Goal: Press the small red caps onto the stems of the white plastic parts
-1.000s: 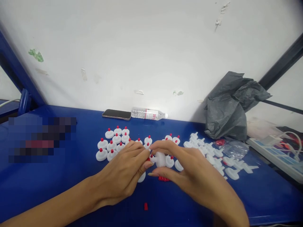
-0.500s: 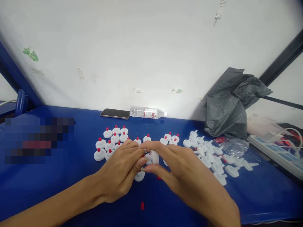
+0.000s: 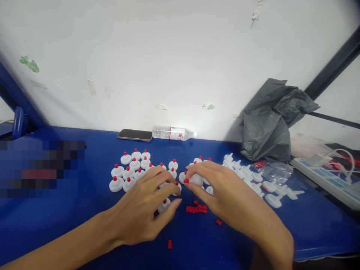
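Note:
In the head view my right hand (image 3: 216,187) is closed on a white round nozzle lid (image 3: 197,180). The lid lies sideways between thumb and fingers, a small red tip cap (image 3: 186,181) on its end pointing left. My left hand (image 3: 146,204) has its thumb and fingers apart and holds nothing. It hovers over several white lids with red caps; one such lid (image 3: 164,206) shows between its thumb and fingers. Between the hands on the blue table lies a cluster of loose red caps (image 3: 196,209). Single red caps lie nearer me (image 3: 170,244) and below my right hand (image 3: 218,222).
Rows of red-capped lids (image 3: 128,173) stand at left centre. Uncapped white lids (image 3: 247,172) are heaped at right beside a clear plastic bag (image 3: 277,171). At the back are a phone (image 3: 134,135), a water bottle (image 3: 174,133), a grey bag (image 3: 266,120) and a power strip (image 3: 326,183).
My hands have drawn apart. The left let go and opened; the right keeps the lid, now showing a red cap on its tip. The loose red caps have come into view.

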A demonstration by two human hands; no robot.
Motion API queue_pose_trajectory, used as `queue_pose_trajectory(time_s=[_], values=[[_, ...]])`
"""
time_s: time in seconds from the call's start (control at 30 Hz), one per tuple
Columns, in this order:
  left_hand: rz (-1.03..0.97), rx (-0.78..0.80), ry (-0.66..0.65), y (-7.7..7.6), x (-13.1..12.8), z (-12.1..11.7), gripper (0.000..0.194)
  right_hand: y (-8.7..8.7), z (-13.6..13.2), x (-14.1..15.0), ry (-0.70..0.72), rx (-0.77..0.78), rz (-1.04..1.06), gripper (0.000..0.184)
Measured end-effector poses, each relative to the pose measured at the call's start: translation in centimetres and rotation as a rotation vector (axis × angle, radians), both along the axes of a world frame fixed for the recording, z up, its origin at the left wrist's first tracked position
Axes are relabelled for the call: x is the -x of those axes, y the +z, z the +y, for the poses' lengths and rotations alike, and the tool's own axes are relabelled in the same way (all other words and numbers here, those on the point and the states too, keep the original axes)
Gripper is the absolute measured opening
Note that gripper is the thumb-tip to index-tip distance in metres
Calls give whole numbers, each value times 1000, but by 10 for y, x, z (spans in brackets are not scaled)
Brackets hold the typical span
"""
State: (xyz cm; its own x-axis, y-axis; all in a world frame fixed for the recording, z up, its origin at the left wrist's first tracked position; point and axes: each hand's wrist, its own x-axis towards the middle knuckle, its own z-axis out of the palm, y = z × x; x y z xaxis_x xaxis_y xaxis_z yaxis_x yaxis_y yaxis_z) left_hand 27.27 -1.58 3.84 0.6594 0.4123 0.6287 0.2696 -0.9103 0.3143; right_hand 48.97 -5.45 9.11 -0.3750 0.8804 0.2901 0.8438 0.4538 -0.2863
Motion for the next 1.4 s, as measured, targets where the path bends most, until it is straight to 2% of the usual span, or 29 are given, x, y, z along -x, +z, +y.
queue_pose_trajectory(time_s=[0.1,0.23,0.33,0.43,0.6,0.8,0.9,1.0,1.13,1.27,1.4], values=[[37,-136,-142,2,1,-3,6,-2,1,1,37,-47,-30,9],[120,-298,-263,-1,-2,-10,29,-3,4,3,-21,-62,-114,11],[243,-354,-273,-7,-5,-13,28,-5,5,2,-29,-8,-129,11],[340,-344,-288,-11,-6,-15,25,-9,6,0,-40,75,-117,12],[368,-349,-235,-12,-6,-18,22,-14,6,0,-41,127,-121,15],[377,-344,-236,-11,-6,-16,18,-21,7,-1,-25,94,-120,22],[383,-322,-225,-11,-6,-15,18,-18,8,-5,-27,53,-103,22],[357,-305,-212,-11,-5,-14,16,-7,4,-20,-91,1,-61,26],[344,-268,-198,-12,-6,-14,13,7,-13,-61,-339,-1,5,30],[341,-288,-195,-12,-8,-16,12,7,-27,-105,-523,184,61,33],[338,-260,-176,-11,-8,-17,9,-1,-19,-121,-535,319,51,31]])
